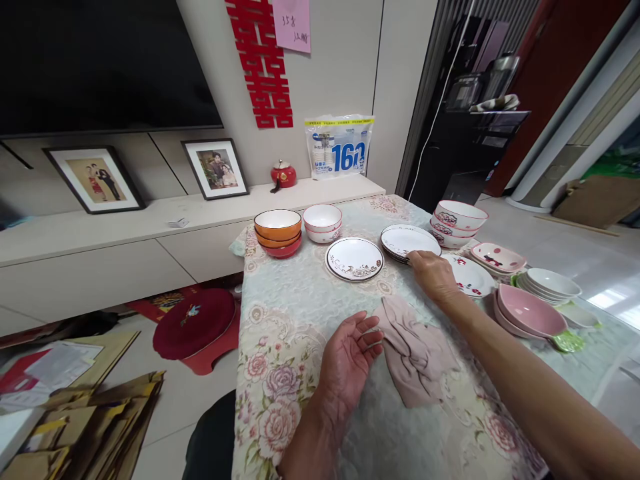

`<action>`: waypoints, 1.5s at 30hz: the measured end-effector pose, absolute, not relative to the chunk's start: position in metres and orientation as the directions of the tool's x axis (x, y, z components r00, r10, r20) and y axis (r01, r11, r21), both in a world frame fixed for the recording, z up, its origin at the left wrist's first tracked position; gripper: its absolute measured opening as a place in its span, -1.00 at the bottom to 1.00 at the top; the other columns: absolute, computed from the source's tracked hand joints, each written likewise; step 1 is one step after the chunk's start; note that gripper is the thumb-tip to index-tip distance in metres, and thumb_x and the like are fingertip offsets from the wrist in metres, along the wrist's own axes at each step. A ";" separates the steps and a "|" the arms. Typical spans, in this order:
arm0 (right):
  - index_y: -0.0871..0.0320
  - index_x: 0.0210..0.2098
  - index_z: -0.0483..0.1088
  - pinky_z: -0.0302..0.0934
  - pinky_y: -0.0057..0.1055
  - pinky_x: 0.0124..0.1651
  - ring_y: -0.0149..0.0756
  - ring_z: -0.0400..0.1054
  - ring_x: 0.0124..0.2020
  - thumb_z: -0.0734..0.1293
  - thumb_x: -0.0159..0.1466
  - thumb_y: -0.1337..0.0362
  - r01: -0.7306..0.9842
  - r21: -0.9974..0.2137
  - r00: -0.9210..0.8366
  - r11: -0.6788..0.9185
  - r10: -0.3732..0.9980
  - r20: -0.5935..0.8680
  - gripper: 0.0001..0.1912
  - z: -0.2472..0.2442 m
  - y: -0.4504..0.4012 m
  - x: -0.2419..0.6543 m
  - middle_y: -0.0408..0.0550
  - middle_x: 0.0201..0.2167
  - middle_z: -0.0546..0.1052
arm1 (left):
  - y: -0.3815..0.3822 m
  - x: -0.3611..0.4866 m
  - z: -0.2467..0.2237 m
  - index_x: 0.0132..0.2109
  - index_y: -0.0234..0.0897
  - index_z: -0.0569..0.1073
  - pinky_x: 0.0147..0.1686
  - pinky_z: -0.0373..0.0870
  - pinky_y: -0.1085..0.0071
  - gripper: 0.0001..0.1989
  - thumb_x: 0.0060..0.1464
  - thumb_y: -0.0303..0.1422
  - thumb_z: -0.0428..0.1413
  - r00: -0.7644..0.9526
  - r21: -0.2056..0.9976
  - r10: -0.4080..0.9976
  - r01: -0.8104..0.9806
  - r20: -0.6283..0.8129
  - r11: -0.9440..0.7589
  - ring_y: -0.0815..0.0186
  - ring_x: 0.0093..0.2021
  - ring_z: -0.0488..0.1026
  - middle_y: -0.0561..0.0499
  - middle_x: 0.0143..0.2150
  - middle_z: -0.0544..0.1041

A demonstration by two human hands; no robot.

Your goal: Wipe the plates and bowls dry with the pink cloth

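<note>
Right hand (434,272) touches plates (409,238) — orange bowls (278,231) nest in red bowl (281,252).

1. Floral tablecloth (300,287) before me, centre to right of frame.
2. Upper centre: orange-and-red bowls (278,230), white bowls (323,223), brown-patterned plate (355,259), dark-rimmed plate stack (410,239).
3. Lower centre-right, near me: crumpled pinkish cloth (417,353).
4. Right: pink-rimmed bowls (456,223), red-flowered plate (470,277), pink bowls (533,310).
</note>
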State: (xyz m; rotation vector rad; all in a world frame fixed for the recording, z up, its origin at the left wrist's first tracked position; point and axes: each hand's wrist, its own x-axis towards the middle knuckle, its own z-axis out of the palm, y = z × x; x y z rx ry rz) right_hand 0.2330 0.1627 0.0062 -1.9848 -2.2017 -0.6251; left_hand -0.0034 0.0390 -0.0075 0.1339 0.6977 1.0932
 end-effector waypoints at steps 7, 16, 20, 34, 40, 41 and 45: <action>0.15 -0.03 0.46 0.12 -0.39 -0.23 -0.17 0.42 -0.11 0.19 0.35 0.39 0.987 0.162 -0.055 0.007 0.955 0.291 -0.72 0.005 0.172 0.229 0.10 -0.09 0.57 | 0.040 -0.003 -0.008 -0.06 -0.41 0.47 -0.31 0.46 0.36 -0.72 0.05 -0.43 0.11 0.276 0.442 0.849 -0.758 -0.450 0.480 0.26 -0.33 0.58 -0.18 -0.16 0.62; 0.25 0.05 0.46 0.12 -0.24 0.09 -0.03 0.33 0.07 0.20 0.36 0.33 0.999 0.016 -0.045 0.042 0.919 0.391 -0.67 0.009 0.167 0.202 0.20 0.06 0.50 | 0.038 0.002 -0.008 -0.07 -0.42 0.44 -0.34 0.44 0.36 -0.73 0.03 -0.49 0.10 0.271 0.481 0.854 -0.733 -0.443 0.482 0.27 -0.35 0.57 -0.19 -0.19 0.62; 0.22 0.10 0.44 0.18 -0.31 -0.11 -0.07 0.43 -0.10 0.22 0.36 0.16 0.946 -0.310 0.178 -0.093 0.949 0.259 -0.58 0.002 0.160 0.181 0.15 -0.12 0.58 | 0.035 0.004 -0.007 -0.10 -0.40 0.43 -0.33 0.44 0.37 -0.73 -0.01 -0.52 0.13 0.276 0.497 0.854 -0.717 -0.442 0.489 0.29 -0.36 0.56 -0.19 -0.19 0.62; 0.17 -0.33 0.46 0.01 -0.38 -0.38 -0.15 0.41 -0.34 0.32 0.14 -0.15 0.801 -0.509 0.388 -0.314 0.920 0.043 -0.53 -0.008 0.177 0.149 0.07 -0.36 0.59 | 0.035 0.007 -0.010 -0.13 -0.39 0.43 -0.35 0.41 0.37 -0.70 -0.08 -0.49 0.18 0.281 0.469 0.850 -0.735 -0.445 0.489 0.28 -0.38 0.55 -0.18 -0.24 0.61; 0.17 -0.51 0.45 0.03 -0.36 -0.40 -0.16 0.41 -0.41 0.31 0.15 -0.02 0.770 -0.529 0.393 -0.356 0.919 -0.046 -0.64 -0.003 0.185 0.149 0.06 -0.50 0.56 | 0.034 0.009 -0.008 -0.16 -0.39 0.45 -0.36 0.39 0.36 -0.70 -0.13 -0.49 0.20 0.282 0.447 0.845 -0.749 -0.454 0.490 0.28 -0.41 0.54 -0.18 -0.26 0.61; 0.17 -0.53 0.45 0.04 -0.36 -0.40 -0.17 0.41 -0.43 0.31 0.15 0.00 0.766 -0.534 0.393 -0.358 0.918 -0.052 -0.64 -0.002 0.187 0.149 0.06 -0.53 0.55 | 0.034 0.008 -0.007 -0.17 -0.39 0.45 -0.36 0.39 0.36 -0.70 -0.14 -0.49 0.20 0.284 0.442 0.843 -0.750 -0.456 0.491 0.28 -0.41 0.54 -0.18 -0.26 0.61; 0.18 -0.56 0.45 0.07 -0.38 -0.42 -0.20 0.40 -0.47 0.32 0.14 0.05 0.732 -0.576 0.390 -0.364 0.917 -0.084 -0.67 -0.004 0.190 0.152 0.04 -0.60 0.52 | 0.032 0.005 -0.008 -0.16 -0.39 0.46 -0.34 0.39 0.35 -0.69 -0.14 -0.49 0.22 0.292 0.424 0.838 -0.757 -0.460 0.497 0.27 -0.39 0.55 -0.19 -0.24 0.62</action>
